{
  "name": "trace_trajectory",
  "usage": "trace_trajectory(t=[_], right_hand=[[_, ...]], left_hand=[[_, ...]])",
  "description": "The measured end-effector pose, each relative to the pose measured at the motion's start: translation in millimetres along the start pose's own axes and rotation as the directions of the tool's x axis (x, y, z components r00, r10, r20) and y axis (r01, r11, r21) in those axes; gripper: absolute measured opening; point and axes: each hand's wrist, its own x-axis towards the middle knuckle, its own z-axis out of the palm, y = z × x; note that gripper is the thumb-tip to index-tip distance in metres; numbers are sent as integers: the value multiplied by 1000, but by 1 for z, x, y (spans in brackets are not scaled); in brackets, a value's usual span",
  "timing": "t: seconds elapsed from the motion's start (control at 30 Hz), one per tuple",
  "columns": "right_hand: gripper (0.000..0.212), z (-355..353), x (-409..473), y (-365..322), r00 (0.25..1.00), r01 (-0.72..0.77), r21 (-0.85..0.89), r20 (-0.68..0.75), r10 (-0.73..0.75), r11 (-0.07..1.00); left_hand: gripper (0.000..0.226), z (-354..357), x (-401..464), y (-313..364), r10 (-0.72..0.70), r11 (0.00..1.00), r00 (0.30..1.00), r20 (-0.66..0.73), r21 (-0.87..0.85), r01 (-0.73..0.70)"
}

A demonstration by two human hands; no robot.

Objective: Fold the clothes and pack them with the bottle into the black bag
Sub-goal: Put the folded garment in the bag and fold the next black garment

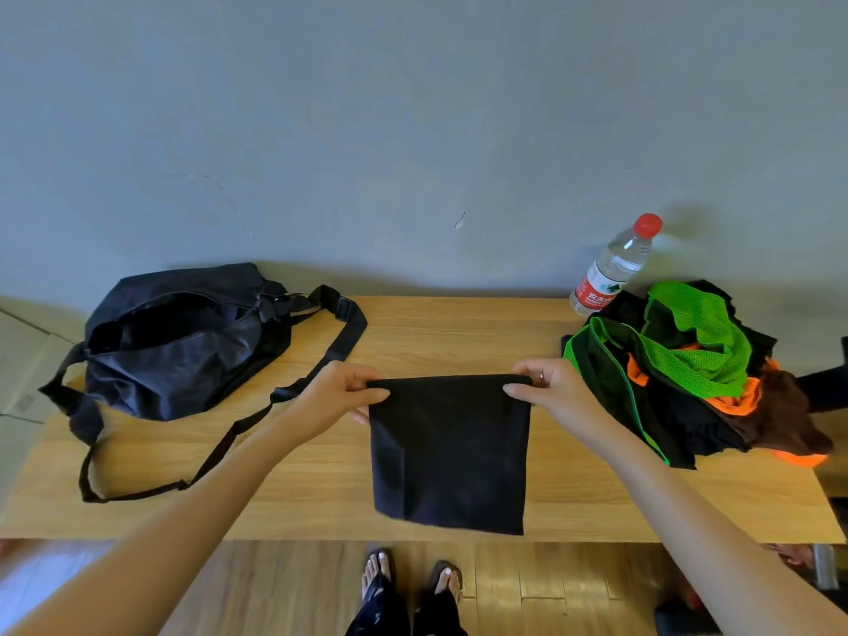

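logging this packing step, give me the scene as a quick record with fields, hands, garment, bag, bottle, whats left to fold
left hand: left hand pinches the top left corner of the black garment
right hand: right hand pinches the top right corner
garment: folded to a rectangle, hanging down to the wooden table
bag: black bag at the table's left, mouth open, strap trailing
bottle: water bottle, red cap, standing at the back right
left to fold: pile of clothes, green, orange and black, at the right

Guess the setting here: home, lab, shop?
Probably a plain room in a home or a staged recording room; hard to say which. Cues: a wooden table pushed against a bare grey wall, wood plank floor, and the person's feet in sandals.
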Motion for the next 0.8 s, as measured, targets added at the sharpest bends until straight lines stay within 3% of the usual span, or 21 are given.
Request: trace_trajectory(t=[0.23, 0.57, 0.67, 0.8], right_hand=[[7, 16, 69, 63, 988, -121, -14, -95, 119, 993], [5, 15, 132, 71, 980, -126, 17, -150, 127, 992], [6, 13, 139, 72, 981, -152, 11, -117, 152, 988], [15, 12, 139, 71, 981, -162, -11, -111, 160, 987]], left_hand=[[16, 2, 74, -42, -34, 999, 993, -112, -46, 29], [19, -14, 137, -50, -82, 993, 985, -149, -95, 68], [34, -13, 144, -48, -54, 999, 992, -114, -10, 53], [35, -14, 147, -52, 16, 994, 980, -199, 112, 6]])
